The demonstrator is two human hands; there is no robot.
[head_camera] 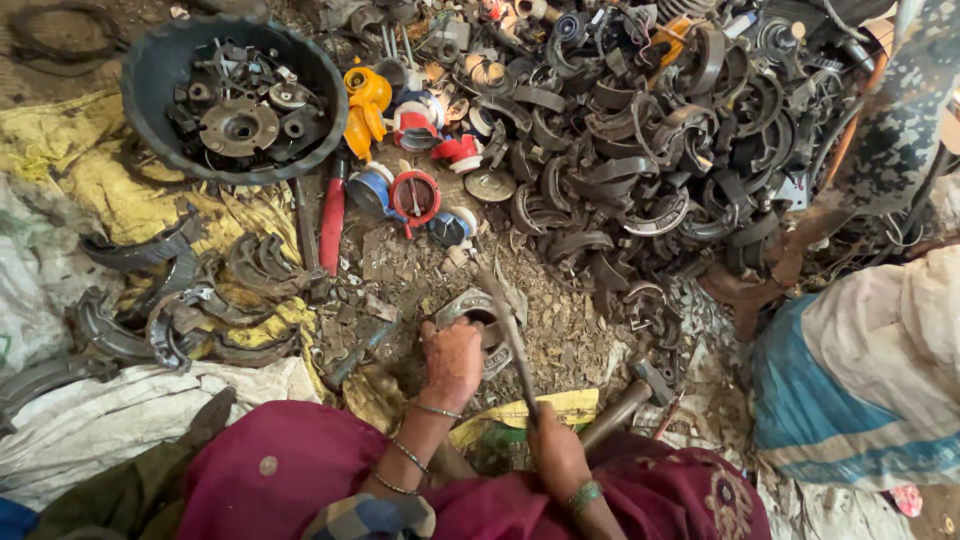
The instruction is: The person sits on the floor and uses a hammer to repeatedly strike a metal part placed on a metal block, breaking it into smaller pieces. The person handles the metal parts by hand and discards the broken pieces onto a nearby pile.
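Note:
My left hand (452, 362) grips a curved grey metal brake shoe (470, 305) and presses it down on the debris-covered ground. My right hand (556, 455) is closed around the handle of a hammer-like tool (510, 335), whose shaft angles up and left until its blurred head is over the brake shoe. Bangles ring both wrists, and magenta cloth covers my lap at the bottom of the view.
A dark round basin (160, 60) of metal parts sits top left. A big heap of brake shoes (640, 140) fills the top right. Loose shoes (180, 300) lie on yellow sacking at left. A red-handled tool (332, 215) and coloured caps lie centre. Another person's blue-and-white cloth (860, 370) is at right.

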